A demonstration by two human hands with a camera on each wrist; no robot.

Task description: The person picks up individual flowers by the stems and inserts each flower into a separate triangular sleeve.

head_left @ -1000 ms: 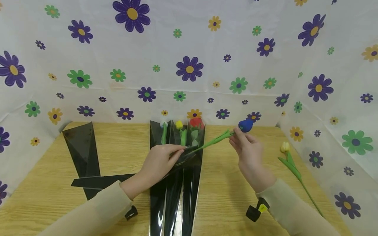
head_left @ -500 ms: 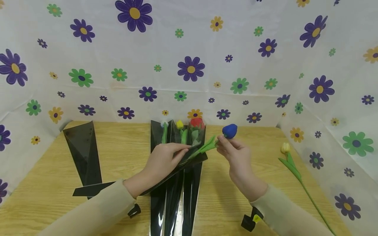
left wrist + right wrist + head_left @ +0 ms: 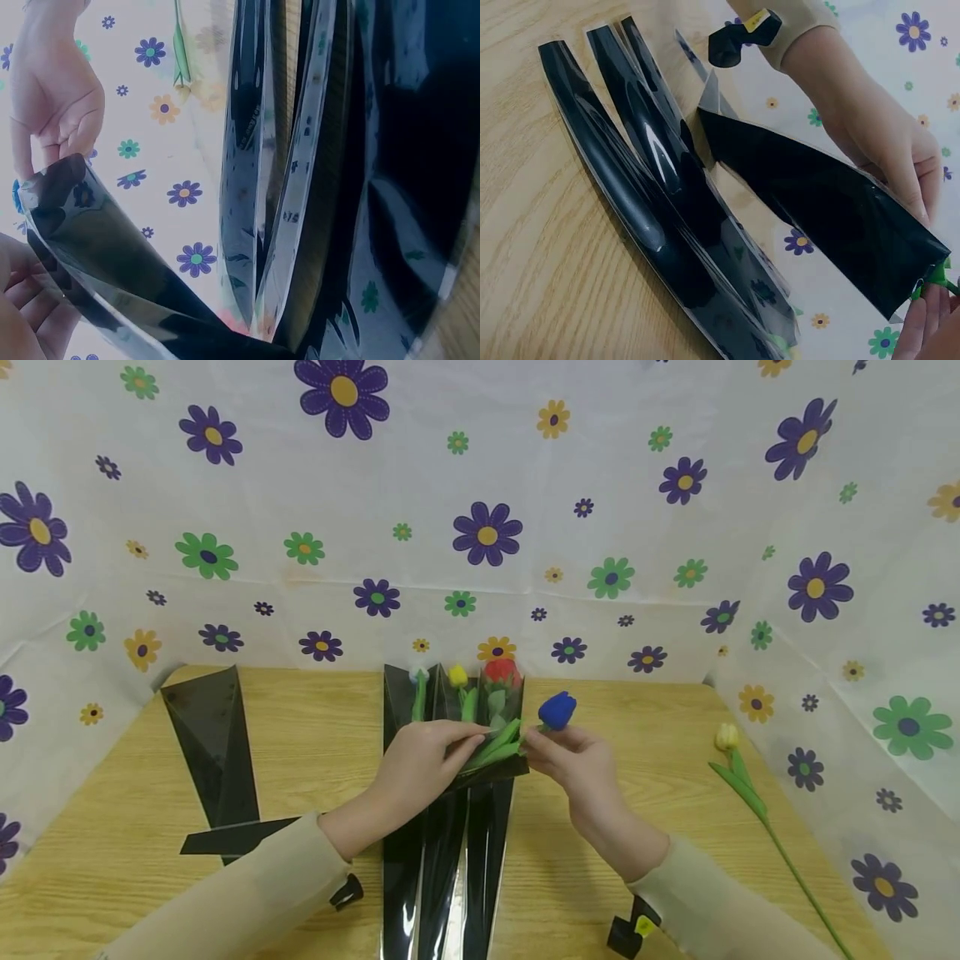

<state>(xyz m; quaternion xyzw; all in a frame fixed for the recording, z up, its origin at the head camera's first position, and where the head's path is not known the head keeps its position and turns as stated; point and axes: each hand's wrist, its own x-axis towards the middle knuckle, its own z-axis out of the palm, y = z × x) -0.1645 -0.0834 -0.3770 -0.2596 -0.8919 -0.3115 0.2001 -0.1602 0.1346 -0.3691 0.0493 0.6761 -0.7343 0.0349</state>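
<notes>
My left hand (image 3: 423,764) pinches the open rim of a black flower sleeve (image 3: 802,202), raised slantwise over the other sleeves. In my right hand (image 3: 581,772) is a blue artificial tulip (image 3: 557,710), pinched just under its bloom. The tulip's green leaves (image 3: 498,747) lie at the sleeve's mouth and its lower stem is hidden inside. From the left wrist, the held sleeve (image 3: 135,262) runs between the left hand (image 3: 37,307) at lower left and the right hand (image 3: 64,97) above.
Under the hands lie black sleeves (image 3: 442,868) side by side, with a white-blue flower (image 3: 418,677), a yellow tulip (image 3: 458,675) and a red rose (image 3: 501,672). Another black sleeve (image 3: 213,743) lies at the left. A pale yellow tulip (image 3: 726,737) lies at the right, near the flowered cloth (image 3: 825,660).
My right hand has moved left and slightly down with the blue tulip, sliding its stem and part of its leaves into the sleeve. The left hand keeps its hold, shifting slightly right.
</notes>
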